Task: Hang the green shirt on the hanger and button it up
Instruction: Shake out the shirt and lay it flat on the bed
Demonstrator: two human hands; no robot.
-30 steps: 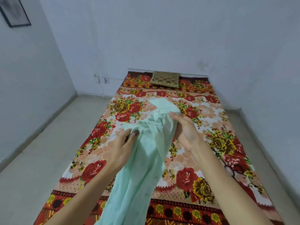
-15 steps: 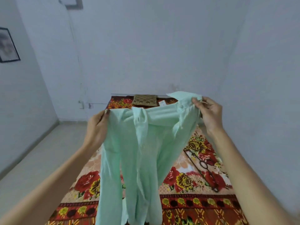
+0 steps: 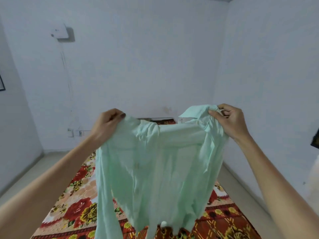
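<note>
- we hold green shirt [image 3: 155,163] up above the bedsheet [image 3: 77,200], left hand [image 3: 107,125] and right hand [image 3: 229,119] each pinching a shoulder
- no hanger in view, buttoning not started

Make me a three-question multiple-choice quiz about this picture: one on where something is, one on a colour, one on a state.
1. Where is the shirt?
A. Flat on the mattress
B. Held up in the air above the flowered mattress
C. On a wall hook

2. What colour is the shirt?
A. Pale mint green
B. Dark blue
C. Red

3. How is the shirt held?
A. By one hand
B. By neither hand
C. By both hands at its top

Answers:
1 B, it hangs between the raised hands over the bed.
2 A, the cloth is light green.
3 C, the left hand and right hand each pinch a top corner.
</note>
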